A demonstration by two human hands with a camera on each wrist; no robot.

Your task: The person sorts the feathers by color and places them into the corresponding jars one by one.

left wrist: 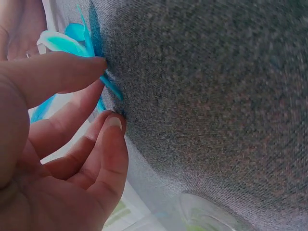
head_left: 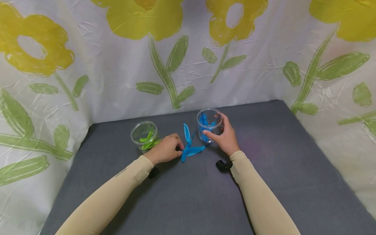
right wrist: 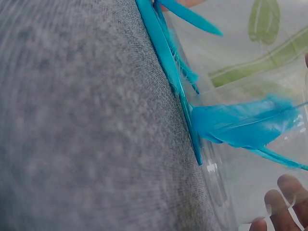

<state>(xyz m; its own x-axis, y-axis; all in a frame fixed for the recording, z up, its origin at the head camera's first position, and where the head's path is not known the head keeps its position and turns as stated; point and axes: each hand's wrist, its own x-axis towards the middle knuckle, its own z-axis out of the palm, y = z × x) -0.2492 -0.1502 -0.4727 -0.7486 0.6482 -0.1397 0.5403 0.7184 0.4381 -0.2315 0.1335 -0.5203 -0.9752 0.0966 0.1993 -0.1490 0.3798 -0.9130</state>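
Several blue feathers (head_left: 194, 150) lie in a loose pile on the grey table between the two hands. My left hand (head_left: 165, 150) is at the pile's left side, and in the left wrist view its thumb and index finger pinch a blue feather (left wrist: 113, 87). A clear round jar (head_left: 202, 110) stands just right of the pile with blue feathers (right wrist: 243, 120) inside. My right hand (head_left: 226, 138) grips this jar from the right, thumb across the front and fingers behind. The jar's far side is partly hidden.
A second clear jar (head_left: 144, 122) holding green feathers (head_left: 149, 140) stands left of my left hand, close to its wrist. The grey cloth-covered table (head_left: 191, 202) ends at the back against a white curtain (head_left: 117, 94) printed with yellow flowers.
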